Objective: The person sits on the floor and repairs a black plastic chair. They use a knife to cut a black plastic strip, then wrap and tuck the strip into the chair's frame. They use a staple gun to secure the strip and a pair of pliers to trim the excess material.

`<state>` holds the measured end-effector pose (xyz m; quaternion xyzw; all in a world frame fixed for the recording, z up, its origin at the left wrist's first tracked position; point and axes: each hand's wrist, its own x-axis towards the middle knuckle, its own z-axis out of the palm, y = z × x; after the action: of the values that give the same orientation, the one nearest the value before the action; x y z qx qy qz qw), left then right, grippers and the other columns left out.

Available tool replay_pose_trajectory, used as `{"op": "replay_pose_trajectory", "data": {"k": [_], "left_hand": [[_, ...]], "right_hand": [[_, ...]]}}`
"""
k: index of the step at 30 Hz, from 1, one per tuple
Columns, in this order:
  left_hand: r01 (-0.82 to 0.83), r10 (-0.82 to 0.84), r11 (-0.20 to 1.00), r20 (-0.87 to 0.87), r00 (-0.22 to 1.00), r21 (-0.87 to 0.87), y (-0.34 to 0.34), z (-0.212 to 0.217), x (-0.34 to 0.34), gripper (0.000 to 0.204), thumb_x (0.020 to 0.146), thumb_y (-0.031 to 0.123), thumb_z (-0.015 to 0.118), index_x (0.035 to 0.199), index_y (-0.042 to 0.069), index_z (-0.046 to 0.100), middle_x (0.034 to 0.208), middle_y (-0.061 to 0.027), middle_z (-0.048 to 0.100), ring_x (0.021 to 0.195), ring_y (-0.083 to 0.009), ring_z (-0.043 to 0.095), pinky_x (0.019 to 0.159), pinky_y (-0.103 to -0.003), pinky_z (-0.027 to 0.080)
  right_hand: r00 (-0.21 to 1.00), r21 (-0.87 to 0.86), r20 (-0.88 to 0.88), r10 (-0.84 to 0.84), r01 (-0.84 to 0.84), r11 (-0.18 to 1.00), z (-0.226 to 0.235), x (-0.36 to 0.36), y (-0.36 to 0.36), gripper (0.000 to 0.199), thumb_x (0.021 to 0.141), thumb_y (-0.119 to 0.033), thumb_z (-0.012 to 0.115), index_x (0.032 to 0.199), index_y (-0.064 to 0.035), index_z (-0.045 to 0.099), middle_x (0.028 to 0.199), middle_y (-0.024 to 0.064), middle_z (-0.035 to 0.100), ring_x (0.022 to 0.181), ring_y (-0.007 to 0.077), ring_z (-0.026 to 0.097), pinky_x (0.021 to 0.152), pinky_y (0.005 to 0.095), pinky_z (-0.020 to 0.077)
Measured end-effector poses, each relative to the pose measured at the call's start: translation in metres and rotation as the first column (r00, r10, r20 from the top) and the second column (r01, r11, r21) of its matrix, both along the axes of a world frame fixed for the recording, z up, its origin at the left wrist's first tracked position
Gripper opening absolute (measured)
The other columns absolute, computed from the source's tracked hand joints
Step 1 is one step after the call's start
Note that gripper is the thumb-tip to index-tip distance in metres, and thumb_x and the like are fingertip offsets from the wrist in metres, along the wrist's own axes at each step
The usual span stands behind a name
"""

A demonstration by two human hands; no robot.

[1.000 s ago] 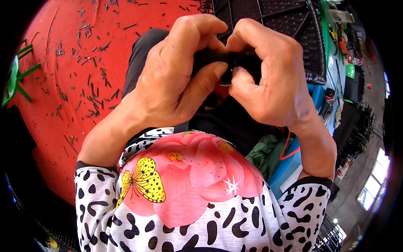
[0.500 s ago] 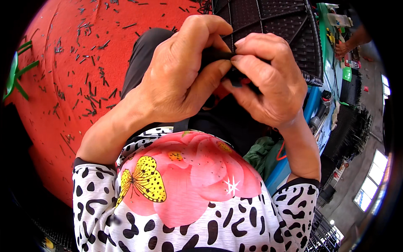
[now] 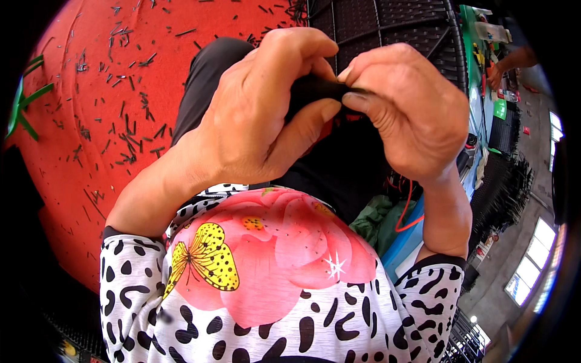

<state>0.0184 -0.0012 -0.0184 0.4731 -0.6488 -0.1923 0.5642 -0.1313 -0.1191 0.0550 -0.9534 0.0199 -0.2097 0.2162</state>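
Note:
My left hand (image 3: 251,115) curls around a dark, flat, strip-like piece (image 3: 319,89), thumb below and fingers above it. My right hand (image 3: 417,112) pinches the right end of this piece between thumb and fingertips. Both hands are raised close together in front of my lap. Just beyond the fingers stands a dark brown woven wicker panel (image 3: 417,27) with thin bars across it. The hands hide much of the dark piece, and whether it joins the panel cannot be told.
Short black scraps (image 3: 130,142) litter the red floor covering (image 3: 151,24) at left. A green-legged object (image 3: 27,100) is at the far left. On the right, a bench edge (image 3: 469,48) holds tools; a co-worker's hand (image 3: 496,75) is there. An orange cord (image 3: 410,212) loops beside green cloth (image 3: 375,218).
My right hand has shifted slightly right and turned, its thumb now pressing up against the end of the dark piece. The left hand has barely moved. The co-worker's hand has shifted a little.

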Motion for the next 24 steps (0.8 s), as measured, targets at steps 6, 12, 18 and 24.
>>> {"op": "replay_pose_trajectory", "data": {"k": [6,12,18,24], "left_hand": [[-0.067,0.094,0.981,0.147,0.985,-0.184,-0.003,-0.005,0.0,0.049,0.081,0.006,0.069,0.118,-0.007,0.04,0.097,-0.0175,0.057,0.082,-0.0235,0.059,0.072,-0.032,0.049],[-0.04,0.097,0.951,0.172,0.98,-0.308,-0.014,-0.008,-0.001,0.046,0.072,0.002,0.075,0.109,-0.009,0.051,0.089,-0.0183,0.057,0.073,-0.0258,0.057,0.062,-0.032,0.048],[-0.071,0.14,0.929,0.167,0.976,-0.363,-0.014,-0.009,-0.003,0.037,0.069,-0.003,0.073,0.104,-0.004,0.062,0.087,-0.0165,0.055,0.068,-0.0219,0.054,0.055,-0.029,0.044],[-0.15,0.192,0.938,0.108,0.975,-0.311,-0.009,-0.003,-0.01,0.034,0.066,-0.007,0.072,0.099,-0.004,0.064,0.086,-0.0156,0.057,0.069,-0.0198,0.056,0.056,-0.027,0.045]], "right_hand": [[0.962,0.442,-0.274,-0.011,0.136,0.887,0.01,0.01,-0.01,0.007,0.077,0.004,0.064,0.081,0.0048,0.059,0.079,0.0063,0.057,0.069,0.01,0.052,0.061,0.0198,0.0396],[0.922,0.689,-0.387,0.004,0.286,0.666,0.006,0.012,-0.019,0.004,0.08,0.0,0.061,0.079,0.0023,0.059,0.073,-0.0018,0.055,0.068,0.0035,0.047,0.061,0.0188,0.0378],[0.839,0.75,-0.528,0.131,0.389,0.535,0.006,0.025,-0.033,0.006,0.079,-0.004,0.06,0.076,0.0003,0.062,0.068,-0.0015,0.057,0.063,0.0044,0.049,0.058,0.02,0.0389],[0.808,0.812,-0.548,0.218,0.45,0.372,0.004,0.029,-0.037,0.008,0.08,-0.005,0.064,0.074,0.0,0.064,0.065,-0.0017,0.058,0.061,0.0054,0.05,0.058,0.0215,0.0398]]}}
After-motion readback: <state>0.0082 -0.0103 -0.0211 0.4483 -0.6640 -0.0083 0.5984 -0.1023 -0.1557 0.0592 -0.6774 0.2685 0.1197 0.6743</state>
